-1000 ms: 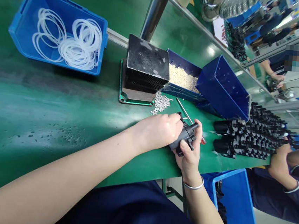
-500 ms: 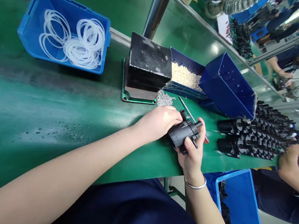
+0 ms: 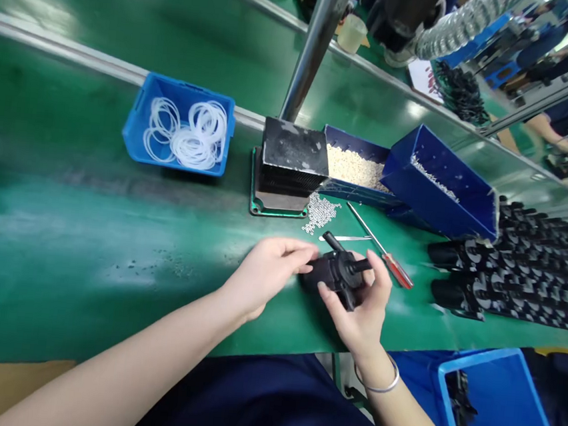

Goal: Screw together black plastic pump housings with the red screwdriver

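Observation:
A black plastic housing with pipe stubs (image 3: 331, 271), pump-like in look, is tilted at the table's near side. My right hand (image 3: 362, 308) is closed around its right side, thumb in front and fingers behind. At the housing's left end, my left hand (image 3: 273, 272) has thumb and fingertips pinched together, touching or almost touching it; what they hold, if anything, is hidden. Just beyond the housing lie a thin metal tweezers-like tool (image 3: 344, 238), a screwdriver with a red handle (image 3: 399, 271) and a scatter of small metal nuts or rings (image 3: 321, 213).
White rings fill part of a blue bin (image 3: 136, 125) at left. A black metal block (image 3: 295, 147) stands mid-table beside navy bins (image 3: 446, 202) of small parts. Rows of black housings (image 3: 508, 288) stand at right, above a blue crate (image 3: 481, 359). Other people work at far right.
The housing has turned and come lower in my right hand. My left hand has moved off its upper side to its left end. The view has shifted, uncovering the screwdriver's handle.

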### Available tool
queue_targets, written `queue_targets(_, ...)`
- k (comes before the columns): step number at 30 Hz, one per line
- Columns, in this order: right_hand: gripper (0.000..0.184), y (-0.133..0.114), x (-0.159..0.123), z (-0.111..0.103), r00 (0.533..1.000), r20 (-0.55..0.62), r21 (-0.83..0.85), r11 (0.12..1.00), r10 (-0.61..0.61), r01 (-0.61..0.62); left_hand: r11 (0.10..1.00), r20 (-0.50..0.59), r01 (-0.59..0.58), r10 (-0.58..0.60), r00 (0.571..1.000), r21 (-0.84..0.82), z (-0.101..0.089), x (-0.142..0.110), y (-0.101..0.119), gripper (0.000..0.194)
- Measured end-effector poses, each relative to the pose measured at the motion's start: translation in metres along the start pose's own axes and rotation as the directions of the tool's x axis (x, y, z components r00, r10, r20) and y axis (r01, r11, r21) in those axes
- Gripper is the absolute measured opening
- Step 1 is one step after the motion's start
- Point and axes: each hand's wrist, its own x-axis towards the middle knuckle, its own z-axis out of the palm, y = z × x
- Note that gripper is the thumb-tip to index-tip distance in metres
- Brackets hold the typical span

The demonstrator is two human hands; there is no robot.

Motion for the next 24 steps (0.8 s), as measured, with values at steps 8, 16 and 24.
queue_targets(8,0.09,-0.01,-0.004,0.012,0.938,0.102,-0.188,0.92,-0.331,0.345,0.992,0.018,0.04,-0.038,0.999,-0.116,-0.006,-0.032,0.007,0.017)
queue_targets(16,0.086,-0.012,-0.006,0.018,0.944,0.15,-0.25,0.913,-0.293,0.323,0.982,-0.175,0.051,-0.083,0.981,-0.184,0.02,-0.039,0.001,0.033)
queue_targets(24,0.081,-0.015,0.001,0.009,0.925,0.248,-0.17,0.927,-0.289,0.336,0.961,-0.182,0.121,-0.169,0.969,-0.249,0.025,-0.033,0.004,0.028)
